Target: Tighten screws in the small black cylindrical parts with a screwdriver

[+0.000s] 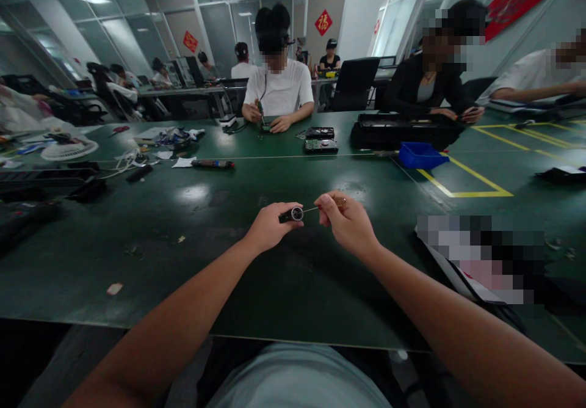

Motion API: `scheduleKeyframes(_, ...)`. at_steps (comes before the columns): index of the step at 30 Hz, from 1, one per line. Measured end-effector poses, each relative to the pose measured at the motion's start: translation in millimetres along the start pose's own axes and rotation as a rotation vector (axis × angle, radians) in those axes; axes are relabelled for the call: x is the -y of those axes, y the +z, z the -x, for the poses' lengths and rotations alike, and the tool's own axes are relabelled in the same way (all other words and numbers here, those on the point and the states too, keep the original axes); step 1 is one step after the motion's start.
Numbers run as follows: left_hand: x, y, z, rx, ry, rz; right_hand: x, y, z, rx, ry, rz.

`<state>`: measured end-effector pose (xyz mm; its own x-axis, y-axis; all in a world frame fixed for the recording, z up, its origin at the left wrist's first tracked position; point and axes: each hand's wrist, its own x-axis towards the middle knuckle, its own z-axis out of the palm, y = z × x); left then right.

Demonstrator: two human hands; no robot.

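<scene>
My left hand (pixel 270 226) is closed around a small black cylindrical tool handle (pixel 293 214) with a silvery round end, held above the green table (pixel 192 255). My right hand (pixel 348 218) pinches a thin metal bit (pixel 314 209) that points into the handle's end. Both hands meet at the middle of the view, a little above the tabletop.
A blue bin (pixel 421 154) and a black case (pixel 405 130) lie at the back right, by yellow floor-tape lines. Two hard drives (pixel 320 139) sit mid-table. A screwdriver (pixel 213 163), cables and a white fan (pixel 68 149) lie at left. Several people work across the table.
</scene>
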<state>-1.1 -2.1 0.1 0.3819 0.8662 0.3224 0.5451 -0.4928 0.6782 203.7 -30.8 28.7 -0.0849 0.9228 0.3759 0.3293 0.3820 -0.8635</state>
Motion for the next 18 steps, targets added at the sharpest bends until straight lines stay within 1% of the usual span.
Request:
scheduleKeyframes(3,0.5,0.4,0.0,-0.007,0.006,0.005,-1.6,1.6,-1.3,-0.021,0.043,-0.059)
scheduleKeyframes(10,2.6,0.1,-1.0,-0.040,-0.016,0.021,-0.4,1.8,-3.3,-0.020,0.044,-0.218)
scheduleKeyframes(14,0.2,-0.3,-0.3,-0.011,0.011,0.014,0.7,2.2,-3.1,0.008,0.040,-0.172)
scheduleKeyframes(18,-2.6,-0.7,0.0,0.004,0.013,0.002,0.2,3.3,-3.0,0.003,0.051,-0.141)
